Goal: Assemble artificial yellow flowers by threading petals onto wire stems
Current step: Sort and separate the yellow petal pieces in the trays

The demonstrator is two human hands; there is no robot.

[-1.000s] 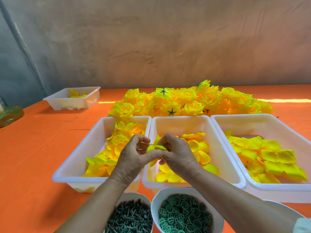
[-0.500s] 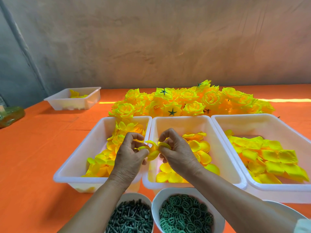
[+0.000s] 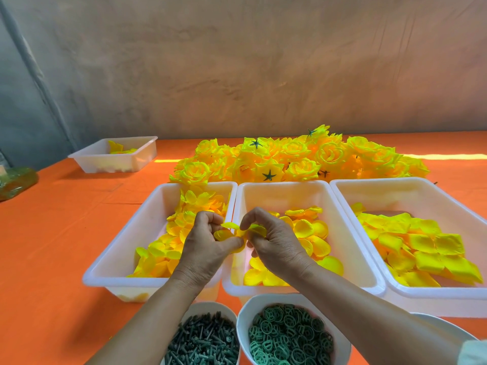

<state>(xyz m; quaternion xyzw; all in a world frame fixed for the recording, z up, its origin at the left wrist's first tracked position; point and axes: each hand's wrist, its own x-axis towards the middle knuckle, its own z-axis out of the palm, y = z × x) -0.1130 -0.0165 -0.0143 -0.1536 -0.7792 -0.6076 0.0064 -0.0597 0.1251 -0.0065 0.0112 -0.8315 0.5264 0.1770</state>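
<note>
An orange table (image 3: 52, 246) carries a heap of finished flowers (image 3: 303, 159) at the back. In front of the heap stand three white tubs of loose petals: the left tub (image 3: 147, 219), the middle tub (image 3: 284, 191) and the right tub (image 3: 395, 191). Nearest the person are a bowl of dark pegs (image 3: 203, 341) and a bowl of green rings (image 3: 287, 335).

The left hand (image 3: 203, 248) and the right hand (image 3: 279, 246) meet above the touching rims of the left and middle tubs. Each has its fingers curled and pinches one side of a small petal cluster (image 3: 232, 230). The cluster spreads left to right between the thumbs. Whether a stem already runs through it cannot be told, since the fingers hide its centre.

The middle tub's petals lie directly under the right hand, so that hand seems the better placed to fetch the next layer.
</note>
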